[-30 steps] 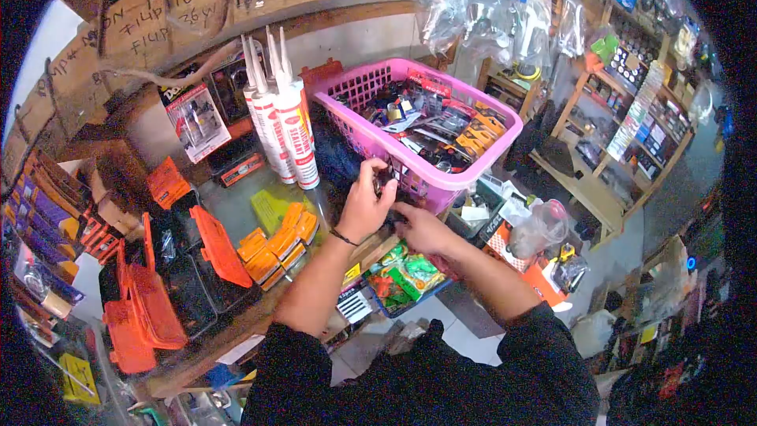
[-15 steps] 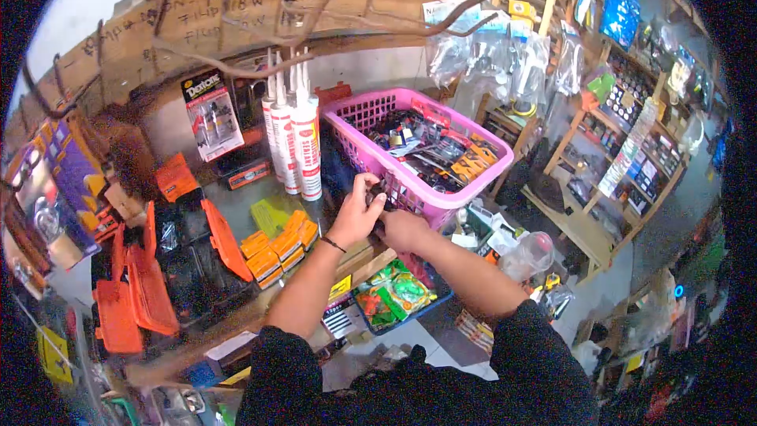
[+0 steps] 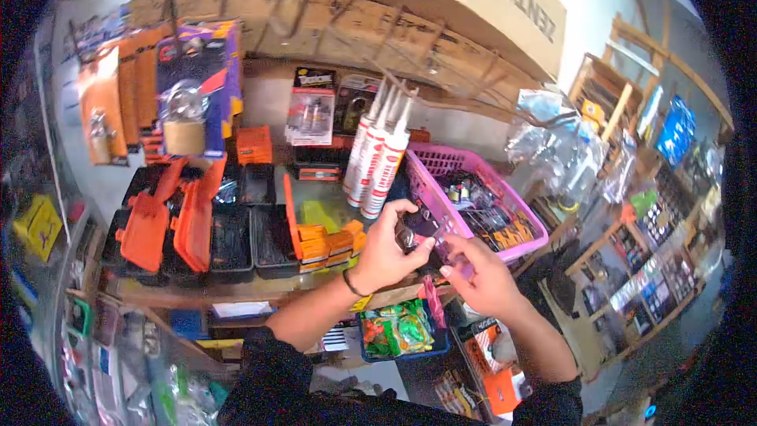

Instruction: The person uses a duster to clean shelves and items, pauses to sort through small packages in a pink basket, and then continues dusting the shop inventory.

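My left hand (image 3: 388, 251), with a dark band on its wrist, is closed round a small dark object (image 3: 407, 238), partly hidden by the fingers. Just to its right, my right hand (image 3: 482, 274) has bent fingers and thumb near that object; blur hides what lies between them. Behind both hands stands a pink plastic basket (image 3: 505, 254) full of small packaged goods. White sealant tubes (image 3: 384, 173) stand upright left of the basket, beyond my left hand. Small orange-yellow boxes (image 3: 325, 246) sit in stacks left of my left wrist.
Black bins with orange lids (image 3: 193, 225) line the shelf at left. Carded padlocks (image 3: 186, 138) hang from hooks above. Below my hands is a blue tray (image 3: 371, 355) of green packets (image 3: 398, 327). A large cardboard box (image 3: 473, 8) sits overhead. Wooden racks (image 3: 631, 260) stand at right.
The view has swung left, so the shelf goods appear further right. My hands have drawn apart a little; the left has turned, showing the dark object in it.
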Demonstrator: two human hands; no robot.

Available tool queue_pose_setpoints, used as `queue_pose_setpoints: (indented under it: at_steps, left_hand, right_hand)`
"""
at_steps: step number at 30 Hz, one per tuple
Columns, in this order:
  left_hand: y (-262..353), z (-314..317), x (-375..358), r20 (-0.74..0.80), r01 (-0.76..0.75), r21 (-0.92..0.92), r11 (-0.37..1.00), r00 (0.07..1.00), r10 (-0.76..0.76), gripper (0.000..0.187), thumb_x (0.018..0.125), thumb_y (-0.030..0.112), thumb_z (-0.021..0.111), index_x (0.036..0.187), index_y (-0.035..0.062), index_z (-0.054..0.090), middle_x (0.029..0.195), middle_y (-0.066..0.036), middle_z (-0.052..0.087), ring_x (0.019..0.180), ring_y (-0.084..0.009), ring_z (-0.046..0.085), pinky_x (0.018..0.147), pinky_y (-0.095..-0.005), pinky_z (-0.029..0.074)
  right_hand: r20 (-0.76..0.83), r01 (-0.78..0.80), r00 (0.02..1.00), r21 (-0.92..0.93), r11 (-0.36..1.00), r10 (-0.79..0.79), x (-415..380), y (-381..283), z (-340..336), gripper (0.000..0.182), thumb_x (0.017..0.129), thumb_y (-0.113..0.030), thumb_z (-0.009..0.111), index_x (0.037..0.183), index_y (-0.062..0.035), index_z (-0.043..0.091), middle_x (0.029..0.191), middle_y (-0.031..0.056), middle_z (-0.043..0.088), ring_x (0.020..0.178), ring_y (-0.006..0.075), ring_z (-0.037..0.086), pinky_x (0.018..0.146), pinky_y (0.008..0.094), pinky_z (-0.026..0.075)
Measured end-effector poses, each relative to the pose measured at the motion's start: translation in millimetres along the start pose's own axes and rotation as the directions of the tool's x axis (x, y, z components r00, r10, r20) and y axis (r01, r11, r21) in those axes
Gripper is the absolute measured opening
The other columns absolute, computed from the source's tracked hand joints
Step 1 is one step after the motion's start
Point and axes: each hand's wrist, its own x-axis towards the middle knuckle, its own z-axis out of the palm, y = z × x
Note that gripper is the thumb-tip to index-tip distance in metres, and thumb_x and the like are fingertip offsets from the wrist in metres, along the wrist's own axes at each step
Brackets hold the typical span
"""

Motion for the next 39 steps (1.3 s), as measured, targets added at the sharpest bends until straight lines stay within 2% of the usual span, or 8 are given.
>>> queue_pose_setpoints:
  at_steps: [1, 3, 7, 12, 20, 25, 33, 39]
  left_hand:
    - [17, -9, 1, -0.023, 0.0, 0.001, 1.0, 1.0, 0.0, 0.047, 0.066, 0.014, 0.069, 0.102, 0.0022, 0.041, 0.086, -0.009, 0.052, 0.079, -0.0156, 0.053, 0.07, -0.0278, 0.044]
    - [56, -28, 6, -0.051, -0.343, 0.413, 0.844, 0.916, 0.397, 0.053, 0.062, 0.018, 0.072, 0.102, 0.0013, 0.043, 0.089, -0.014, 0.051, 0.082, -0.0229, 0.054, 0.071, -0.0315, 0.045]
    - [115, -57, 2, -0.085, -0.476, 0.631, 0.613, 0.742, 0.664, 0.062, 0.055, 0.023, 0.077, 0.101, 0.0001, 0.044, 0.088, -0.016, 0.049, 0.079, -0.0308, 0.052, 0.069, -0.0358, 0.045]
    - [170, -69, 19, -0.066, -0.432, 0.818, 0.38, 0.586, 0.808, 0.059, 0.056, 0.016, 0.076, 0.102, -0.001, 0.044, 0.088, -0.013, 0.051, 0.077, -0.0291, 0.053, 0.063, -0.0343, 0.047]
    - [214, -66, 70, -0.071, -0.295, 0.916, 0.273, 0.548, 0.833, 0.05, 0.063, 0.018, 0.069, 0.103, 0.0012, 0.044, 0.086, -0.014, 0.05, 0.075, -0.0298, 0.054, 0.061, -0.0348, 0.047]
    - [219, -63, 77, -0.12, -0.183, 0.936, 0.3, 0.635, 0.763, 0.047, 0.064, 0.018, 0.068, 0.102, 0.002, 0.045, 0.087, -0.014, 0.051, 0.077, -0.0297, 0.055, 0.06, -0.0348, 0.048]
    - [207, -64, 60, -0.156, -0.056, 0.963, 0.265, 0.684, 0.712, 0.044, 0.062, 0.019, 0.069, 0.099, 0.0038, 0.048, 0.087, -0.01, 0.052, 0.074, -0.0259, 0.057, 0.056, -0.0319, 0.047]
    - [187, -76, 44, -0.149, -0.102, 0.941, 0.324, 0.734, 0.663, 0.054, 0.067, 0.011, 0.064, 0.116, 0.0036, 0.042, 0.103, -0.016, 0.049, 0.085, -0.0311, 0.055, 0.066, -0.0344, 0.047]
  right_hand:
    - [0.0, 0.059, 0.998, 0.036, 0.998, -0.06, 3, -22, -8, 0.049, 0.076, -0.027, 0.06, 0.118, -0.0085, 0.044, 0.093, 0.0132, 0.052, 0.07, 0.0236, 0.057, 0.061, 0.0336, 0.048]
    - [0.012, 0.129, 0.991, 0.067, 0.989, -0.13, 10, -54, -17, 0.051, 0.075, -0.026, 0.062, 0.119, -0.0081, 0.043, 0.095, 0.0129, 0.052, 0.071, 0.0242, 0.057, 0.06, 0.0338, 0.049]
    - [-0.104, 0.604, 0.735, -0.347, 0.717, -0.67, 26, -101, -26, 0.059, 0.069, -0.021, 0.067, 0.118, -0.0021, 0.042, 0.099, 0.0158, 0.052, 0.074, 0.0279, 0.058, 0.055, 0.0301, 0.049]
    - [-0.2, 0.651, 0.6, -0.44, 0.618, -0.774, 44, -139, -37, 0.062, 0.067, -0.018, 0.068, 0.118, 0.0025, 0.04, 0.101, 0.0173, 0.054, 0.077, 0.0278, 0.059, 0.057, 0.0308, 0.05]
    - [-0.283, 0.485, 0.696, -0.493, 0.723, -0.66, 71, -177, -69, 0.062, 0.07, -0.02, 0.061, 0.123, -0.0019, 0.032, 0.1, 0.0197, 0.054, 0.075, 0.0328, 0.059, 0.058, 0.0401, 0.049]
    - [-0.265, 0.369, 0.793, -0.508, 0.778, -0.549, 76, -184, -67, 0.06, 0.072, -0.025, 0.057, 0.121, 0.0004, 0.033, 0.104, 0.0198, 0.053, 0.07, 0.0347, 0.059, 0.057, 0.0425, 0.049]
    - [-0.145, 0.413, 0.813, -0.541, 0.733, -0.565, 74, -179, -66, 0.058, 0.072, -0.023, 0.058, 0.121, -0.0027, 0.034, 0.094, 0.0159, 0.05, 0.064, 0.0335, 0.058, 0.053, 0.0397, 0.05]
    - [-0.108, 0.551, 0.699, -0.548, 0.629, -0.707, 81, -175, -46, 0.057, 0.067, -0.018, 0.062, 0.119, -0.0103, 0.039, 0.111, 0.015, 0.04, 0.076, 0.0303, 0.058, 0.054, 0.0358, 0.051]
